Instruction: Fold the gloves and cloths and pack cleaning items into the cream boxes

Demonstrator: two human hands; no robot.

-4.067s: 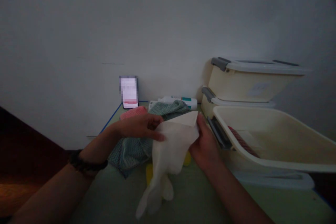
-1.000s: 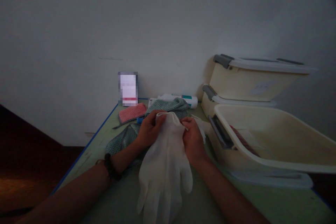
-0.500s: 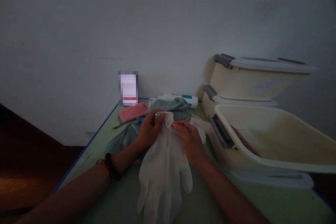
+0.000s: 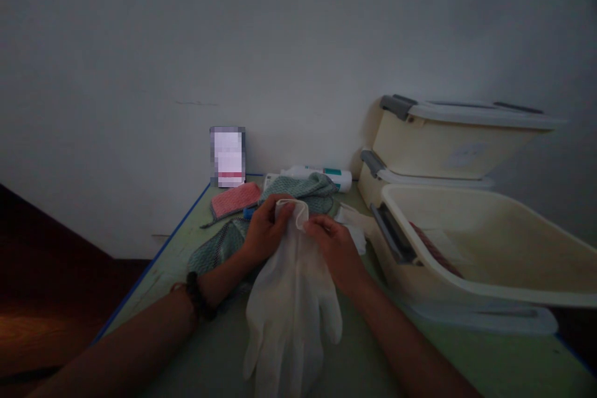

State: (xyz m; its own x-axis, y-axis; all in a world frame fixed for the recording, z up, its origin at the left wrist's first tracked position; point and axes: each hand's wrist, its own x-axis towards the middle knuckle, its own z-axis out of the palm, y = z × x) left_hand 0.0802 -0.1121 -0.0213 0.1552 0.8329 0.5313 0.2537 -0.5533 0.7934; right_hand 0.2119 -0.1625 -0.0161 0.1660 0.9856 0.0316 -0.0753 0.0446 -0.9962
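Two white gloves, or one layered glove, hang with the fingers toward me; I cannot tell how many. At the cuff of this white glove (image 4: 296,298), my left hand (image 4: 267,228) pinches the left side, thumb on the folded edge. My right hand (image 4: 336,249) is closed on the cuff's right side with thumb and fingertips. The cuff is folded over at the top. Just behind it lies a grey-green cloth (image 4: 308,191), and beside my left forearm another grey-green mesh cloth (image 4: 217,249) is partly hidden.
A pink cloth (image 4: 236,199) lies by a propped phone (image 4: 228,157) with a blurred screen. White bottles (image 4: 342,180) lie along the wall. To the right, an open cream bin (image 4: 499,293) holds a reddish item, with lidded bins (image 4: 433,146) stacked behind it. The green table (image 4: 163,273) has blue edging.
My right fingertips have shifted slightly left and down along the cuff, whose fold has moved a little. My left hand has stayed in place.
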